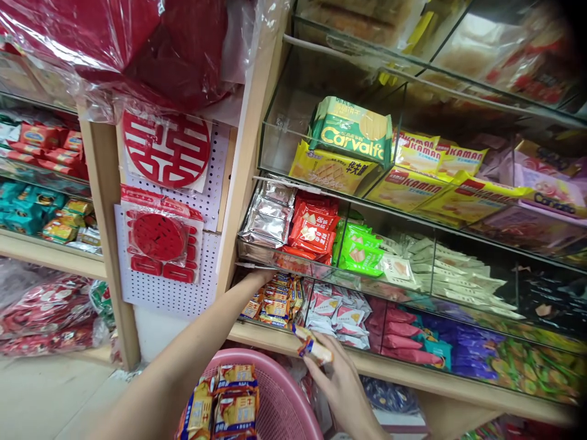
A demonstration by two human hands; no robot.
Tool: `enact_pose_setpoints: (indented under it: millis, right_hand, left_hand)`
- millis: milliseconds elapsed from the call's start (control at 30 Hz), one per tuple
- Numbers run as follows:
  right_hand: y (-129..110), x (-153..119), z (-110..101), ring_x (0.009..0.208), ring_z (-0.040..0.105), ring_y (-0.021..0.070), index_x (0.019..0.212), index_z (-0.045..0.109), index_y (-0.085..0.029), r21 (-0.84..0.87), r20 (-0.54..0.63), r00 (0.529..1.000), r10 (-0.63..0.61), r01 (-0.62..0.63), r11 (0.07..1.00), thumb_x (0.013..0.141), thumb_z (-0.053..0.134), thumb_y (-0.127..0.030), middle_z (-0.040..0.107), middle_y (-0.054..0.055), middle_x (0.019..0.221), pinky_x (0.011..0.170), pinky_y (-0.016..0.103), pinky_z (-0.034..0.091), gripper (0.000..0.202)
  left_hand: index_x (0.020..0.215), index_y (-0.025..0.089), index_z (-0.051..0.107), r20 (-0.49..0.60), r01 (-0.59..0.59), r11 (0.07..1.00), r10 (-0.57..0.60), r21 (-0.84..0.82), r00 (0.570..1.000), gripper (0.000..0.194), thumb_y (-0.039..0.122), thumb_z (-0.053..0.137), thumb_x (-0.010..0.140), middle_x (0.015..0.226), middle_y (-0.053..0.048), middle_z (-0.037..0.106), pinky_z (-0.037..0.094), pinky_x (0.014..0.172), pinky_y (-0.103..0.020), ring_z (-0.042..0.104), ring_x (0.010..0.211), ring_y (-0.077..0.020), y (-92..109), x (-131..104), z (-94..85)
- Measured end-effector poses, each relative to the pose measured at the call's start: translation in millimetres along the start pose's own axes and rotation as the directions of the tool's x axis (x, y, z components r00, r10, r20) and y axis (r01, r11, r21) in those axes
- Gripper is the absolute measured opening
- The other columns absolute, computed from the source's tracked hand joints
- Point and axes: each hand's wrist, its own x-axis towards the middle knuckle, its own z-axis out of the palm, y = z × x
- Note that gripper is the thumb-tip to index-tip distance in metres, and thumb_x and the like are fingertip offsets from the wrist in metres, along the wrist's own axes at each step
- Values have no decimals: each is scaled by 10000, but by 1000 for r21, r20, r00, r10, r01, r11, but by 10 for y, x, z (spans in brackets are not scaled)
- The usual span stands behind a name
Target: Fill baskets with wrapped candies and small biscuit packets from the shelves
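My left arm stretches into the lower shelf bin, where my left hand [266, 276] is partly under the shelf above, its fingers hidden. Beneath it lie gold and blue snack packets [275, 305] in the bin. Between the thumb and fingers of my right hand [342, 373] is a similar snack packet [312, 345], held in front of the shelf's wooden edge. Below my arms stands a pink plastic basket [287, 391], with several of the same gold and blue packets [236, 412] stacked on its left side.
Silver and red packets [314, 229] fill the compartment above, beside green ones [360, 250]. White-pink packets [337, 315] sit right of the gold bin. A wooden upright [245, 134] and red paper decorations [167, 146] on pegboard stand left. Clear dividers separate the bins.
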Motion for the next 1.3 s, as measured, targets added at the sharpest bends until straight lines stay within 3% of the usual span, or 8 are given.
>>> enact_pose_setpoints:
  millis: [133, 300, 433, 600, 833, 1167, 1233, 1300]
  right_hand:
    - [-195, 134, 22, 985, 571, 226, 1076, 562, -164, 643, 247, 924, 290, -381, 665, 766, 585, -404, 625, 84, 1063, 896, 372, 430, 393]
    - [-228, 184, 59, 889, 602, 174, 993, 580, -176, 780, 423, 839, 343, -530, 334, 728, 654, -351, 643, 50, 964, 827, 343, 470, 327]
    - [-255, 191, 104, 887, 599, 161, 944, 588, -183, 826, 429, 835, 343, -517, 224, 712, 676, -311, 637, 31, 941, 822, 333, 476, 280]
    - [-420, 163, 68, 854, 600, 139, 1066, 556, -213, 751, 524, 831, 187, -554, 359, 712, 675, -298, 628, 32, 1003, 752, 279, 493, 383]
    - [-462, -4, -60, 822, 610, 148, 1086, 536, -179, 531, 766, 637, 89, -704, 472, 670, 696, -285, 634, 63, 980, 639, 236, 516, 457]
    - [-623, 40, -29, 599, 611, 113, 902, 610, -144, 264, 913, 404, 56, -689, 675, 490, 786, -284, 633, 4, 734, 479, 174, 497, 470]
    - [-669, 113, -22, 577, 599, 106, 906, 610, -147, 237, 910, 406, 81, -671, 703, 478, 789, -286, 620, -6, 712, 458, 172, 491, 484]
    - [-699, 192, -19, 571, 582, 89, 937, 608, -163, 279, 873, 479, 97, -652, 705, 508, 778, -292, 616, -10, 736, 455, 165, 486, 479]
  left_hand:
    - [1021, 179, 590, 114, -88, 984, 70, 158, 991, 234, 254, 462, 841, 1082, -93, 601, 399, 883, -343, 514, 1035, -243, 69, -202, 44]
    - [929, 147, 616, 243, -329, 880, 255, 343, 936, 249, 128, 399, 809, 1047, -133, 586, 395, 883, -370, 530, 988, -241, 200, -672, -70]
    - [1008, 166, 591, 123, -379, 906, 361, 187, 924, 281, 203, 345, 876, 1064, -91, 573, 394, 901, -314, 512, 1013, -182, 373, -1207, -169]
    - [1158, 182, 524, 97, -45, 972, 69, -229, 993, 384, 385, 455, 840, 1089, -66, 603, 434, 851, -291, 543, 991, -177, 526, -1769, -148]
    - [920, 138, 597, 412, 341, 805, -134, -485, 901, 416, 499, 577, 714, 834, -27, 622, 437, 492, -201, 561, 677, -136, 459, -2188, -71]
    - [903, 158, 597, 468, 343, 772, -68, -535, 881, 344, 450, 596, 722, 837, -17, 629, 461, 607, -226, 572, 761, -152, 609, -2460, -59]
    - [926, 156, 587, 446, 295, 785, -26, -546, 895, 364, 369, 687, 650, 854, -16, 638, 457, 678, -235, 573, 819, -161, 583, -2437, -78]
    - [950, 154, 576, 396, 295, 770, -60, -566, 916, 399, 368, 699, 637, 869, -24, 642, 463, 668, -237, 581, 810, -160, 545, -2356, -105]
